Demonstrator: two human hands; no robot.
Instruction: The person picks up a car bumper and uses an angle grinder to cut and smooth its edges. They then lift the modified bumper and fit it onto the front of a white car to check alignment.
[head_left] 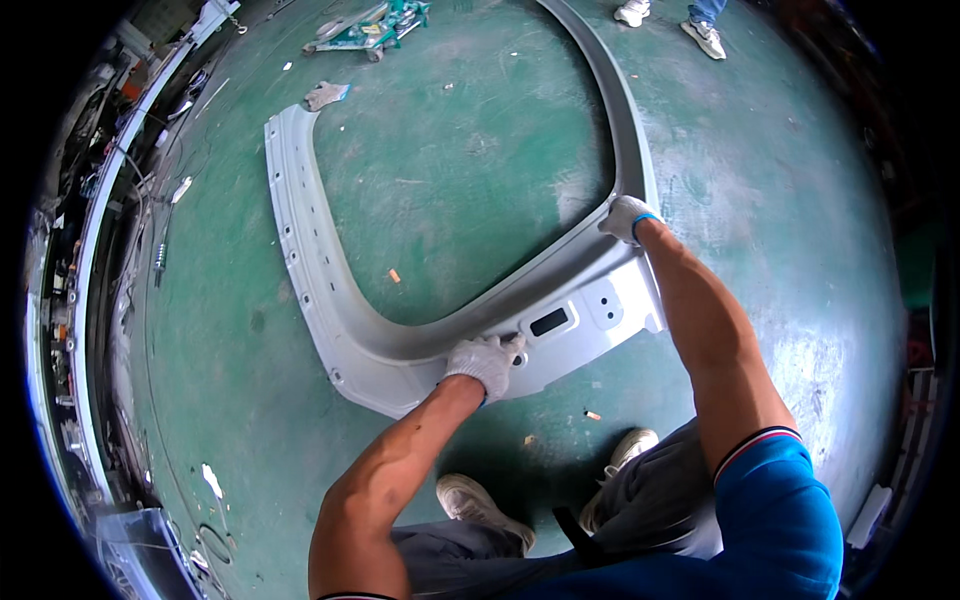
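A large curved pale-grey metal panel (300, 220), with holes and a rectangular cutout, lies on the green floor in front of me. My left hand (483, 365), in a white knit glove, grips the panel's lower section with curled fingers beside a round hole, left of the cutout. My right hand (624, 217), also gloved, is closed on the panel at the right-hand bend, where the long curved strip rises away from me. The undersides of both hands' fingers are partly hidden. A loose grey glove (325, 95) lies at the panel's upper left end.
A teal wheeled frame (370, 35) stands at the top. Another person's shoes (703, 40) are at upper right. Long rails (135, 140), cables and clutter line the left edge. My own shoes (470, 500) are below the panel, and small scraps (393, 276) dot the floor.
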